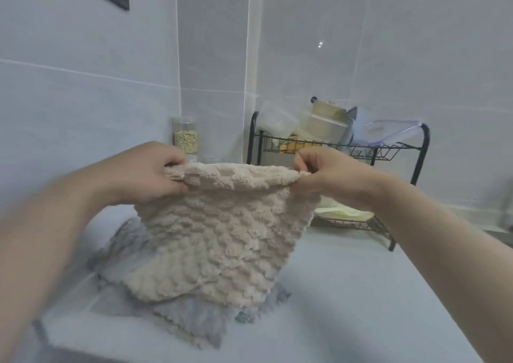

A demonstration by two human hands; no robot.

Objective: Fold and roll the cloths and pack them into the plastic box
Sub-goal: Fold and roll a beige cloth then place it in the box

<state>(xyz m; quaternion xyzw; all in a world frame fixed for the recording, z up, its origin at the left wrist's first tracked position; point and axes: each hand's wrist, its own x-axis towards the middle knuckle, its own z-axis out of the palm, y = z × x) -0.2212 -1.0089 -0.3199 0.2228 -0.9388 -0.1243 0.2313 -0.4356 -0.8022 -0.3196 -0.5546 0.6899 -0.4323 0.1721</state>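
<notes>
Lying nearest on counter (361,293), grey cloths (188,318) are seen unfolded, with lower edge of beige cloth (219,237) draped over them. Beige cloth is held up by top corners: one pinched by left hand (144,173), other by right hand (330,173), fingers curled on fabric. Step judged: spreading before first fold. Next: cloth to be laid flat, edges matched. Beyond, dish rack (422,151) with clear containers (274,121); packing box not identified. Jar (185,137) at wall. No writing legible.

Two hands (144,173) (330,176), one beige cloth (222,237), at least two grey cloths (191,323) (122,240), one jar (185,137).
</notes>
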